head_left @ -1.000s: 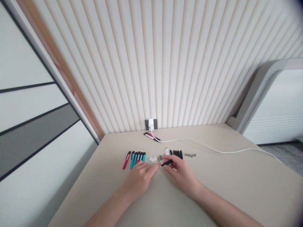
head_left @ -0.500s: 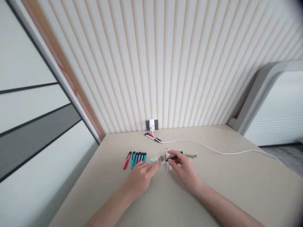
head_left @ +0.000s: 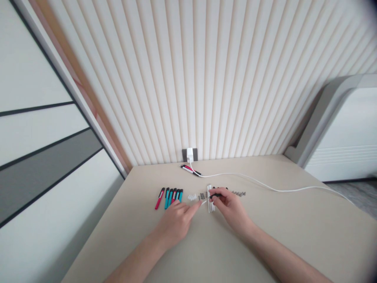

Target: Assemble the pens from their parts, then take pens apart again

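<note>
My left hand [head_left: 176,221] pinches a thin white rod [head_left: 204,202], whose tip sticks out to the right past the fingertips. My right hand [head_left: 231,206] is closed on a short black pen part [head_left: 216,195], which points left toward the rod, with a small gap between them. Several long white rods [head_left: 210,206] lie side by side on the table, partly hidden by my right hand. Small grey pieces [head_left: 202,195] and small white pieces [head_left: 192,197] are left of them. Springs or similar small metal pieces [head_left: 239,193] lie to the right, too tiny to make out.
Several pink and teal pen barrels with black tops [head_left: 171,198] are lined up at the left. Farther back, two pens [head_left: 191,169] lie near a white charger [head_left: 190,155] in the wall socket. Its white cable [head_left: 250,179] runs right across the beige table [head_left: 265,224].
The black pen part has drawn back slightly to the right, so the gap to the white rod is wider. My left hand holds nearly still.
</note>
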`<state>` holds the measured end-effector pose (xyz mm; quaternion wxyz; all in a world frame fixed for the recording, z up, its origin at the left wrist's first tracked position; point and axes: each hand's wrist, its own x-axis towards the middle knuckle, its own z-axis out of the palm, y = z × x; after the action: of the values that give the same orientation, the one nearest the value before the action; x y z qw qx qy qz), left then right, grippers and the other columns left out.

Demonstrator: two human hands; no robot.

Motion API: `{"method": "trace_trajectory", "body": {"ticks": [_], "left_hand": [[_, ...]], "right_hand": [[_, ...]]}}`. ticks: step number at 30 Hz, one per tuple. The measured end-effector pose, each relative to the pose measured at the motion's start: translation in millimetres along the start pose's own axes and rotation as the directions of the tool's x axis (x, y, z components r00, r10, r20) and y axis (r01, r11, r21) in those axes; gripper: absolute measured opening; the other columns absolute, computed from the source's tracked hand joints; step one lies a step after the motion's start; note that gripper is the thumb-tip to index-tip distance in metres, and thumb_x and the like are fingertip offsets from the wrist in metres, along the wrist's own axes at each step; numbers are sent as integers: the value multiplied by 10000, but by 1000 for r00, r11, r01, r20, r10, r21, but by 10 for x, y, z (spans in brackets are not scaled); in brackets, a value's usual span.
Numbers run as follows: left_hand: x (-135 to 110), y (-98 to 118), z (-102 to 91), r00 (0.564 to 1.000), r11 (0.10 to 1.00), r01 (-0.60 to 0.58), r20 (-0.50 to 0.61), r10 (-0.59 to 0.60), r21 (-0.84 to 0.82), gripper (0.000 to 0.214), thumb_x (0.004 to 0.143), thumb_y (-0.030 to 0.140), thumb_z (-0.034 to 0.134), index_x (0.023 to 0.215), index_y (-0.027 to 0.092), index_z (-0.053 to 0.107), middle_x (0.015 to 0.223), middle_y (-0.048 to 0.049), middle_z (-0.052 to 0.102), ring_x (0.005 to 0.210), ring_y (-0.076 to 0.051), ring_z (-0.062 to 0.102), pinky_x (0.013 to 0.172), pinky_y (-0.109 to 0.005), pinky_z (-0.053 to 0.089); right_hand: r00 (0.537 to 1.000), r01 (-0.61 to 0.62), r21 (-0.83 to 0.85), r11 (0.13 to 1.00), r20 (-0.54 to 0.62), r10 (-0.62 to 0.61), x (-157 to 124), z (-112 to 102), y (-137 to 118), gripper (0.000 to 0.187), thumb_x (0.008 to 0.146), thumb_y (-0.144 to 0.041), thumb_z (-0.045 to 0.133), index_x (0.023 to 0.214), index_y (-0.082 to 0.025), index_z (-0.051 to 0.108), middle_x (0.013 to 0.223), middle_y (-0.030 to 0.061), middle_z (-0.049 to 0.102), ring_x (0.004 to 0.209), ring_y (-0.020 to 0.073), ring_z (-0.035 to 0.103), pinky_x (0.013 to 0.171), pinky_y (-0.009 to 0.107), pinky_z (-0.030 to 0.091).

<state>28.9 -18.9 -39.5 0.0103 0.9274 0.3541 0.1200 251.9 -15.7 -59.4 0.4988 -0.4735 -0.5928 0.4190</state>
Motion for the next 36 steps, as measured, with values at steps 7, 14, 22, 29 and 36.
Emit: {"method": "trace_trajectory", "body": {"ticks": [7, 14, 22, 29, 36], "left_hand": [[15, 8, -9, 1000, 1000, -10, -27, 10, -22, 490, 894, 45, 389, 1360, 188, 439, 1108, -78, 698, 966, -212, 659, 801, -340, 474], [11, 5, 3, 997, 1000, -9, -79, 9, 8, 448, 890, 49, 385, 1309, 168, 489, 1034, -86, 714, 911, -210, 669, 791, -330, 487], [19, -11, 5, 978, 993, 114, -175, -114, -9, 403, 931, 94, 385, 1311, 187, 479, 886, -44, 707, 826, -185, 656, 758, -298, 486], [32, 65, -3, 989, 997, 32, -144, -41, -63, 279, 940, 96, 417, 1107, 206, 610, 787, -18, 674, 765, -174, 631, 760, -299, 471], [57, 103, -1, 983, 999, -7, -186, 1, -32, 215, 977, 280, 459, 893, 175, 628, 746, -27, 654, 725, -171, 617, 719, -295, 472]], "right_hand": [[995, 68, -152, 986, 77, -57, -11, 10, 6, 184, 834, -268, 580, 943, -201, 712, 994, 70, 657, 921, 199, 621, 780, 301, 495], [998, 13, -269, 963, 58, 3, -34, -9, -47, 214, 863, -301, 540, 933, -188, 708, 881, 58, 699, 769, 188, 618, 702, 299, 475], [998, -18, -215, 976, 55, 31, -57, 18, -30, 208, 851, -340, 587, 971, -190, 668, 890, 44, 718, 807, 194, 642, 715, 294, 471], [988, -3, -164, 986, 152, 28, -133, 114, -81, 154, 844, -279, 598, 958, -201, 666, 893, 30, 726, 828, 190, 653, 750, 298, 487], [974, 38, -90, 995, 226, -17, -178, 199, -144, 143, 863, -248, 570, 935, -196, 681, 892, 34, 732, 846, 189, 666, 779, 301, 504]]}}
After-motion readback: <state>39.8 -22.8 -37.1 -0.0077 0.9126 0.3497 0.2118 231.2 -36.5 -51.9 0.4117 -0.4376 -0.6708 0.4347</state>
